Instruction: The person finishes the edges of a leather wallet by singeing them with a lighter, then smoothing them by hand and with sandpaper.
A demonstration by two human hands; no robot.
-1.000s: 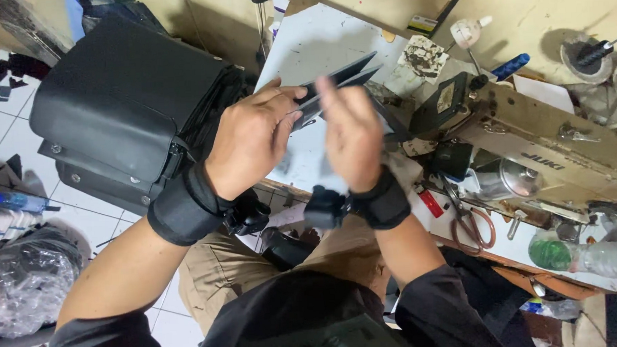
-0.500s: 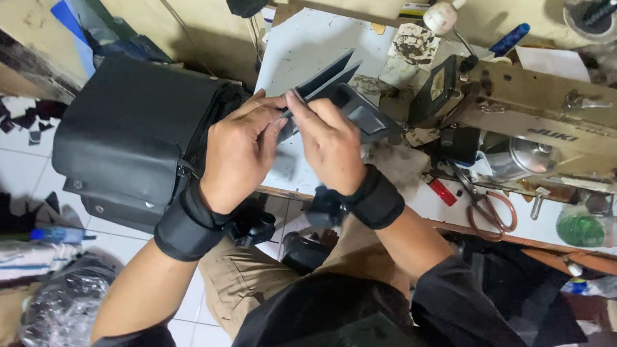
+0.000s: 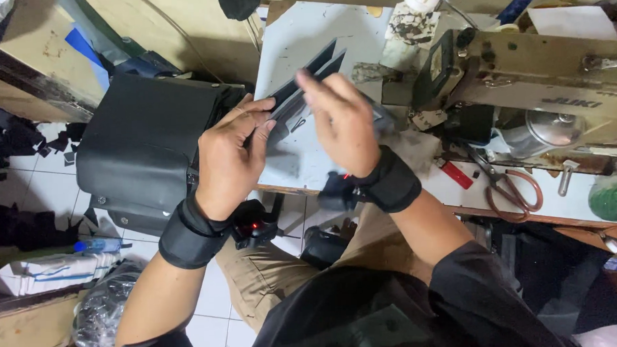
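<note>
Since half a second ago both hands have drawn slightly apart and the dark flat pieces (image 3: 305,74) between them now fan out further toward the top of the desk (image 3: 294,160), while the right hand has blurred with motion

Head view: the left hand (image 3: 229,159) curls its fingers around the near end of the dark flat pieces, thumb on top, gripping them firmly. The right hand (image 3: 341,121) lies over the same pieces, fingers stretched and only loosely bent; whether it pinches them or just presses on them cannot be told through the blur. The pieces look thin, stiff and matte black, cut with straight edges, and they sit above the pale grey sheet (image 3: 317,36) that covers the desk, just left of the sewing machine (image 3: 544,69). Both wrists wear broad black padded bands. A bulky black bag (image 3: 143,141) of smooth leather-like material stands touching the left edge of the desk, beside the left hand. The sewing machine is beige metal, worn and stained. Scissors with reddish-brown handles (image 3: 511,187) lie on the desk near a small red lighter (image 3: 457,175). A white tiled floor (image 3: 35,190) shows below, strewn with black scraps
</note>
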